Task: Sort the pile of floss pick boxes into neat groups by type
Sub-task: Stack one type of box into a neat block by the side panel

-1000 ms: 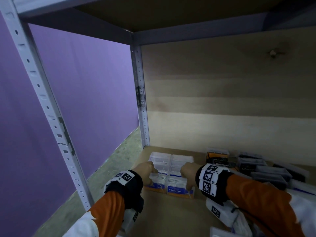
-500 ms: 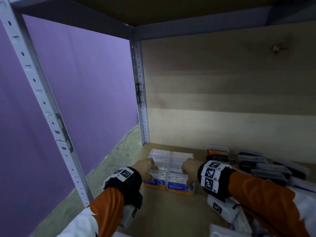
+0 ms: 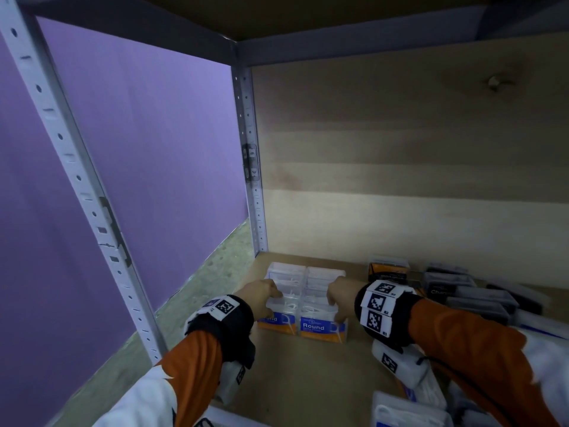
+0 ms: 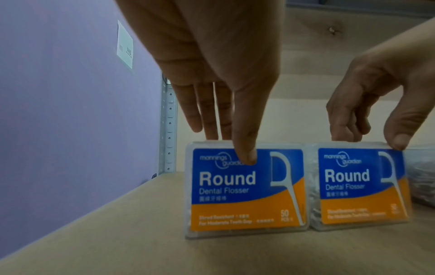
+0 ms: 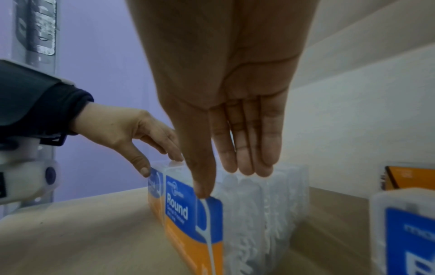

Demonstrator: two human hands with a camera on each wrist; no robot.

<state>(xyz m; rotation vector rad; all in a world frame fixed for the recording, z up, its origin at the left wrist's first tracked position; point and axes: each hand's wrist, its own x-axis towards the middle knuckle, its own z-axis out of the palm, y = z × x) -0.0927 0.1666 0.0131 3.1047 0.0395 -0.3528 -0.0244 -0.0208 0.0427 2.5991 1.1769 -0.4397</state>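
Observation:
Two rows of clear floss pick boxes with blue-and-orange "Round" labels stand side by side in the shelf's back left corner. My left hand [image 3: 274,303] [image 4: 226,148] pinches the top of the left row's front box [image 3: 271,322] [image 4: 235,195], thumb on the label and fingertips on the top edge. My right hand [image 3: 334,309] [image 5: 223,182] holds the right row's front box [image 3: 317,328] [image 4: 357,186] [image 5: 183,214] the same way. Both rows touch along their sides.
An orange-labelled box [image 3: 388,269] and several dark charcoal boxes [image 3: 446,288] lie at the back right. Loose blue-labelled clear boxes [image 3: 406,408] [image 5: 404,232] sit at the front right. A metal post [image 3: 252,180] and the purple wall bound the left. Bare shelf board [image 3: 308,380] lies in front.
Both hands stay on the two front boxes in about the same pose. The view has shifted slightly; the rows look squarer and closer together.

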